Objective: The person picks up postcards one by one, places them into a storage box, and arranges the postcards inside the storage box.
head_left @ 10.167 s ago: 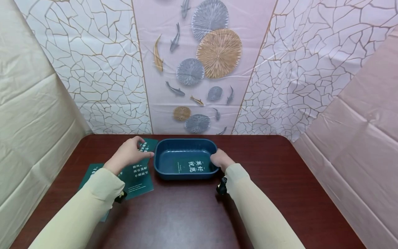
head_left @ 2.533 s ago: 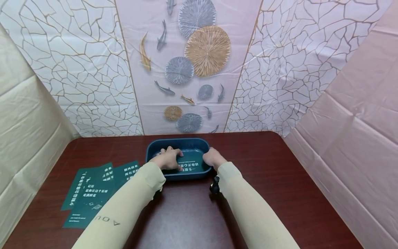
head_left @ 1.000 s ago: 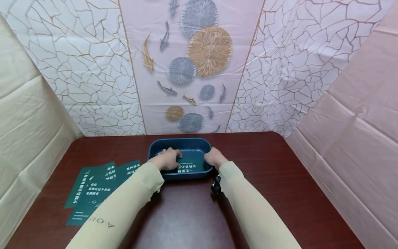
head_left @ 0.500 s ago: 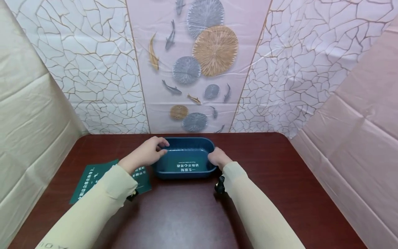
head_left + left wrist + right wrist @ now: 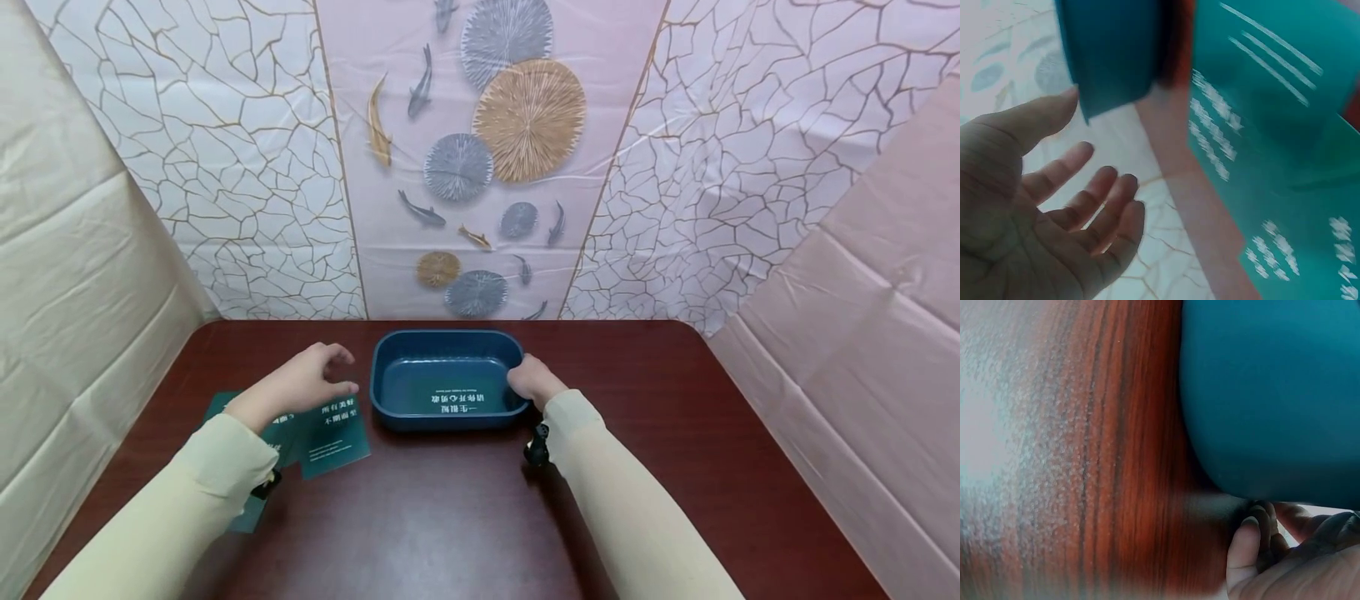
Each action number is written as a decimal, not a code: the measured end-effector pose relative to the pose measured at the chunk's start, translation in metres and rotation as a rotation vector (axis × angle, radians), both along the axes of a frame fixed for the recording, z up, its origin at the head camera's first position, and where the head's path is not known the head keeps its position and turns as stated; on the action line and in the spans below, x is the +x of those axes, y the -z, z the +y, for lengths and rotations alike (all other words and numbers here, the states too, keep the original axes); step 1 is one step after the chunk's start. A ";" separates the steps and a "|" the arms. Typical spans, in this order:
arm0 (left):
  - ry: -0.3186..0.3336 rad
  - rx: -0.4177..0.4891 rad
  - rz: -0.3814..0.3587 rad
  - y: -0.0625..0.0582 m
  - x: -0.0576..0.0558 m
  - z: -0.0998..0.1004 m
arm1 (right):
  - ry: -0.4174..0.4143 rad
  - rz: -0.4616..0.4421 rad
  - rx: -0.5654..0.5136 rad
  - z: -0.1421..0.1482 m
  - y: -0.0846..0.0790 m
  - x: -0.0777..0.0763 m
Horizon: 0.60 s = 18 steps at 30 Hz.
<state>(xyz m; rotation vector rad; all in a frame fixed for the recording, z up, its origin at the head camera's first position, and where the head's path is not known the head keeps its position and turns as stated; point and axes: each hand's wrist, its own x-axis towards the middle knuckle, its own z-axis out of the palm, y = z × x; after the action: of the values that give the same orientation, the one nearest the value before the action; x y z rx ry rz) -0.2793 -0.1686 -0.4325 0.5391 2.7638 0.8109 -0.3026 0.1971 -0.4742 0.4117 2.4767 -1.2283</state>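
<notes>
Left hand – fingers loosely bent, holding nothing, left of frame centre, just beside deep blue tray. Right hand grips tray's right end. Inside tray, mid-frame: dark-green printed card, lettering upside down. Overlapping green cards lower left – partly hidden by sleeve.

Head cam: above, on person's side of blue bin, facing forward and down, farthest back, whole bin in shot. Left wrist: left of bin, near, facing it sideways, bin cropped; shares green cards left of bin with head. Right wrist: closest, bin's near right corner, sideways, bin cropped. Bin in all three.
</notes>
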 end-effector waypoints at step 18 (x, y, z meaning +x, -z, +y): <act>-0.065 -0.269 -0.067 0.033 -0.003 -0.020 | 0.014 0.002 -0.008 -0.001 -0.001 0.001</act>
<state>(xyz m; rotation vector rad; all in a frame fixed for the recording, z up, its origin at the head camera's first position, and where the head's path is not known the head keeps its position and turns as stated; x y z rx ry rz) -0.2826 -0.1891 -0.4660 0.3650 2.7781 0.4480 -0.3015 0.1965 -0.4730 0.4271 2.4745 -1.2441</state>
